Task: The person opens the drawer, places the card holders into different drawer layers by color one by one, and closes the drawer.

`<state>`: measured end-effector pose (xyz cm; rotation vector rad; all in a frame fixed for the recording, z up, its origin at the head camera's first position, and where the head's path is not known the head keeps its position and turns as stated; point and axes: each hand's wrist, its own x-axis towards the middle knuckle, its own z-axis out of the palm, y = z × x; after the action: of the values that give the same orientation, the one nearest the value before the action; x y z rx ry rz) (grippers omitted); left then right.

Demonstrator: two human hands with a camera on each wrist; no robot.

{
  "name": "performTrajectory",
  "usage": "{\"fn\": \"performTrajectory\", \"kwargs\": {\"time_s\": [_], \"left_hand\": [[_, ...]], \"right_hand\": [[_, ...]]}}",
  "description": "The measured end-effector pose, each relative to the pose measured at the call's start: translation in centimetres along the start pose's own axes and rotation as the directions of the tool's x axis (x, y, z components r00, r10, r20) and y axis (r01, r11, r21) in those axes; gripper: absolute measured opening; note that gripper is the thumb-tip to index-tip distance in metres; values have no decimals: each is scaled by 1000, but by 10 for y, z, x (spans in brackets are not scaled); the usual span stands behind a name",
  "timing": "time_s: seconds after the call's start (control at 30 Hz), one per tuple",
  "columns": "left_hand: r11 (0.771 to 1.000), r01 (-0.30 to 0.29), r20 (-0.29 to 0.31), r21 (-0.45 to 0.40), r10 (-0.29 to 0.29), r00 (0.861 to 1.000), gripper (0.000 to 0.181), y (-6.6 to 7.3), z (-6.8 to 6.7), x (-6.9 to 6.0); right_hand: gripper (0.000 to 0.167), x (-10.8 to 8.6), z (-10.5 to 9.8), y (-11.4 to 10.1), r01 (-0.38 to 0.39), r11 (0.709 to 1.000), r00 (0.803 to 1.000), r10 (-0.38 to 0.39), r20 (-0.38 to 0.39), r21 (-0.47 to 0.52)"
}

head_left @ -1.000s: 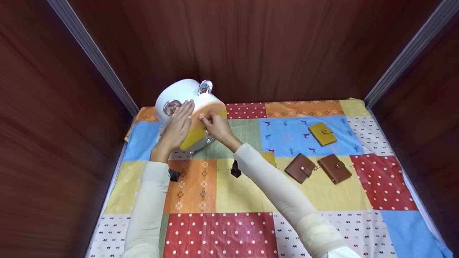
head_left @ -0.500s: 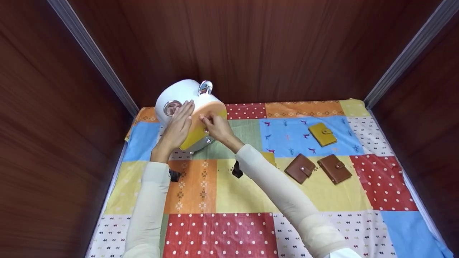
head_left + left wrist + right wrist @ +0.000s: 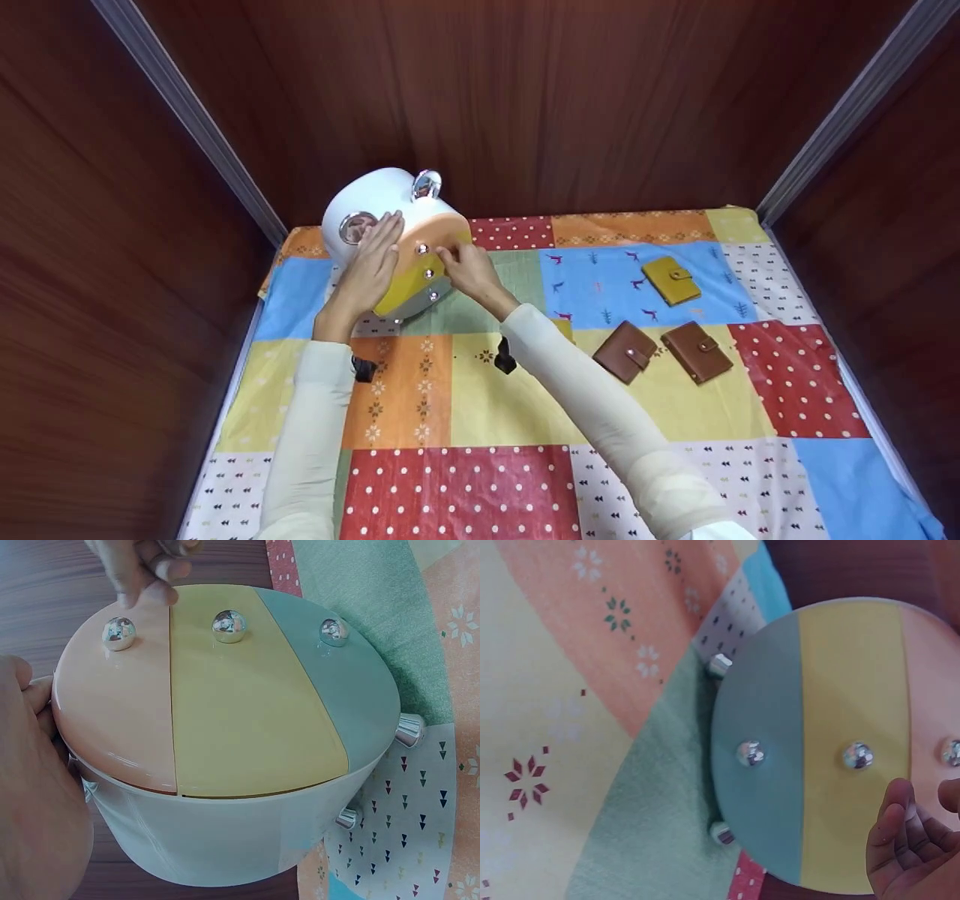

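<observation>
A rounded white box [image 3: 382,189] stands at the back left, its front split into orange [image 3: 112,712], yellow [image 3: 247,705] and grey-green [image 3: 769,697] panels. Each panel bears one shiny silver knob; the orange panel's knob [image 3: 422,249] is in plain sight. My left hand [image 3: 367,271] rests with straight fingers along the box's upper left side. Just right of the orange panel's knob, my right hand [image 3: 472,271] hovers near the front with its fingers loosely bent, apart from the knob and holding nothing. In the right wrist view the right hand is partly cut off.
Two brown wallets [image 3: 625,352] [image 3: 697,352] and a mustard wallet [image 3: 671,280] lie to the right on the patchwork cloth [image 3: 517,405]. Another yellow item [image 3: 563,328] is mostly hidden by the right sleeve. A wood-grain panel [image 3: 525,105] rises behind the box.
My right hand has come off the orange panel's knob and drawn back a little to the right, uncovering the knobs. The left hand stays against the box.
</observation>
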<state>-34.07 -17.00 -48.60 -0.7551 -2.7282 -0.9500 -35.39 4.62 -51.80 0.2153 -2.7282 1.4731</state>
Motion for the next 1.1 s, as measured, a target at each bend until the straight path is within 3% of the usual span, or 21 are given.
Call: {"fn": "performTrajectory", "kwargs": {"time_s": [0.67,1.1], "left_hand": [[1000,1,8,12,-1,1000,53,0,0,-2],[1000,14,-14,12,-14,1000,53,0,1,-2]], "right_hand": [[34,-7,28,15,-37,990,996,48,77,-138],[31,-7,38,12,8,980,995,11,96,-197]]}}
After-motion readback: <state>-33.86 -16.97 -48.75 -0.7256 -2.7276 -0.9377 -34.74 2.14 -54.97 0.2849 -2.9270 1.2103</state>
